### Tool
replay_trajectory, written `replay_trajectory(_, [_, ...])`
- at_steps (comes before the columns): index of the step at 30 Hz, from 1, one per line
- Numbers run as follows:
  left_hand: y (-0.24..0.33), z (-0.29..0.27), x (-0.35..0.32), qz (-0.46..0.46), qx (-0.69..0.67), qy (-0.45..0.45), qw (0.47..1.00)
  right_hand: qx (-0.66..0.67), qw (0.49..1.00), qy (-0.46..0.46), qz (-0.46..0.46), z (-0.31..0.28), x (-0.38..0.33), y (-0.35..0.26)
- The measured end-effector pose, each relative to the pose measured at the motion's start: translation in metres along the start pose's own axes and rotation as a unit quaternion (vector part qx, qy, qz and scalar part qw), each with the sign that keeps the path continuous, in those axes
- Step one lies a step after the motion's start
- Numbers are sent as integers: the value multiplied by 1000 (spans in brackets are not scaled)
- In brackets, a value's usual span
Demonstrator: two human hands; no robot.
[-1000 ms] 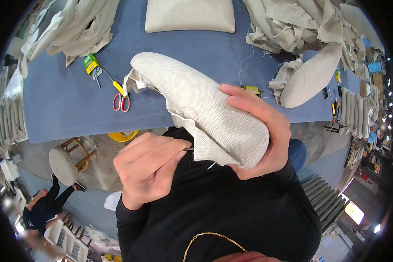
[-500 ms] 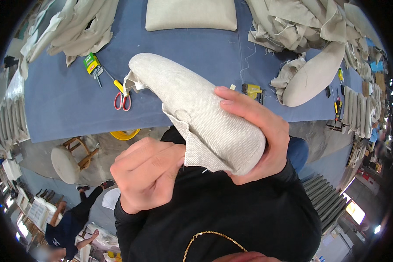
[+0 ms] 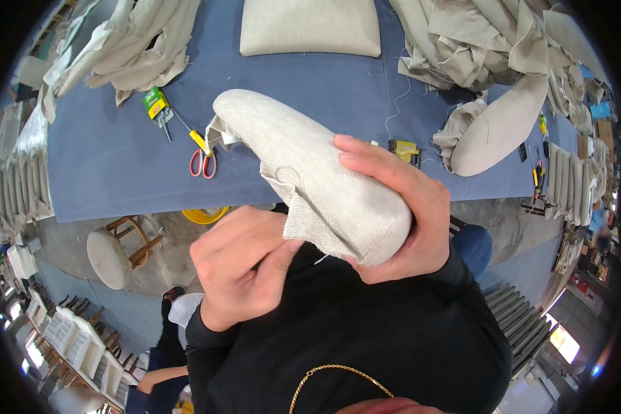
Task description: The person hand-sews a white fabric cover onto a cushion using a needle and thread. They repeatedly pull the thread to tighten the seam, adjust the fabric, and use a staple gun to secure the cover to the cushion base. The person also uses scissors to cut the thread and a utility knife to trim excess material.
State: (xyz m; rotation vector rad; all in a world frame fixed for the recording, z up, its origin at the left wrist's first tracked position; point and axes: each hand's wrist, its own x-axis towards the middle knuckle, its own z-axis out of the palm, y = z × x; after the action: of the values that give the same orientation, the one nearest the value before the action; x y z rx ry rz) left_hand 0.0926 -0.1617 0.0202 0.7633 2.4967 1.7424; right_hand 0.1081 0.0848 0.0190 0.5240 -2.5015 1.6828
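A long, rounded cushion piece covered in beige woven fabric is held up in front of me at a slant. My right hand wraps round its near right end, with fingers on top and the thumb underneath. My left hand pinches the corner of a loose fabric flap along its near side. More loose fabric sticks out at the far left end. Left of the cushion piece, red-handled scissors lie on the blue-covered table, beside a screwdriver with a yellow handle.
A yellow staple gun lies behind my right hand. A flat beige cushion sits at the far edge. Fabric heaps lie at both far corners, with another padded piece at right. A round stool and a person's arm show at lower left.
My left hand has shifted slightly right and up, still pinching the flap. The cushion piece has tilted a little. The person at lower left has moved right, nearer my side.
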Motion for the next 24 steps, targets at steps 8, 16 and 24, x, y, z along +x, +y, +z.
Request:
replay_trajectory(8, [-12,-5,0,22,-3,33,999,7,1000,-1,-2,-5,6,4])
replay_trajectory(16, [0,0,5,39,33,27,998,19,1000,11,-2,-2,5,7])
replay_trajectory(24, [3,-4,4,51,65,16,996,17,1000,-4,4,-7,5,5])
